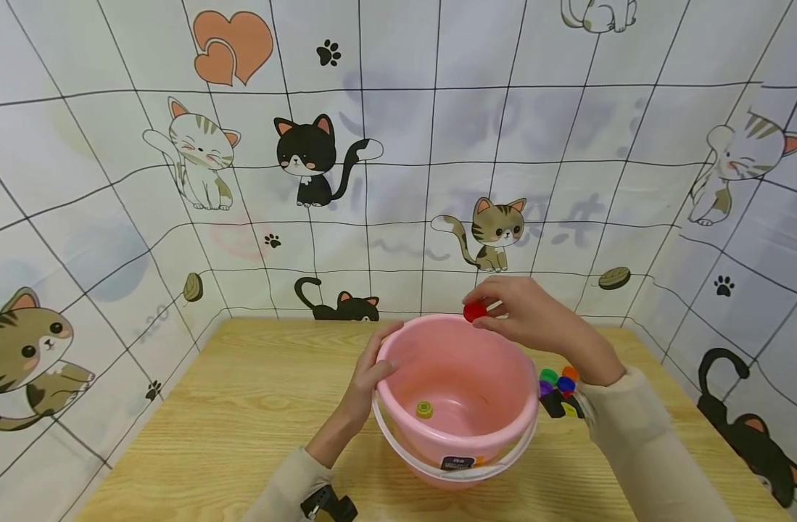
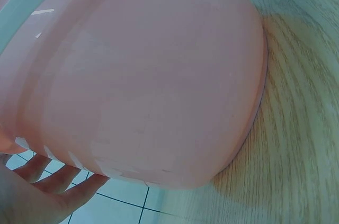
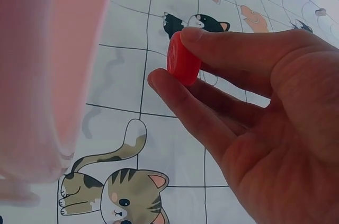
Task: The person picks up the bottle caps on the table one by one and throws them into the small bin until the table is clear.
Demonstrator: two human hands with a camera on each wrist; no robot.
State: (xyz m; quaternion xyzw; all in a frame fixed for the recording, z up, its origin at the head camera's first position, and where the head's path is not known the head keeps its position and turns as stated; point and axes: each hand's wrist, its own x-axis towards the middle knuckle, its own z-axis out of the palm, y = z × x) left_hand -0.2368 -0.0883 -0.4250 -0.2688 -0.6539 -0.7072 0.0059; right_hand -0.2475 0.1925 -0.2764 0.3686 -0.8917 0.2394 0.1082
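A pink bucket [image 1: 463, 428] stands upright on the wooden table, its white handle [image 1: 466, 475] hanging down at the front. My left hand [image 1: 367, 380] grips the bucket's left rim, thumb over the edge; in the left wrist view its fingers [image 2: 87, 189] lie against the outer wall. Above the far right rim, my right hand [image 1: 529, 315] pinches a small round red bottle cap [image 3: 183, 60] between thumb and fingers. Inside the bucket, a yellow cap [image 1: 424, 409] lies on the bottom toward the left.
Several coloured caps [image 1: 548, 376] in green, orange, blue and purple lie on the table [image 1: 241, 406] right of the bucket, partly hidden by the right wrist. A cat-patterned cloth [image 1: 398, 181] surrounds the table at the back and sides.
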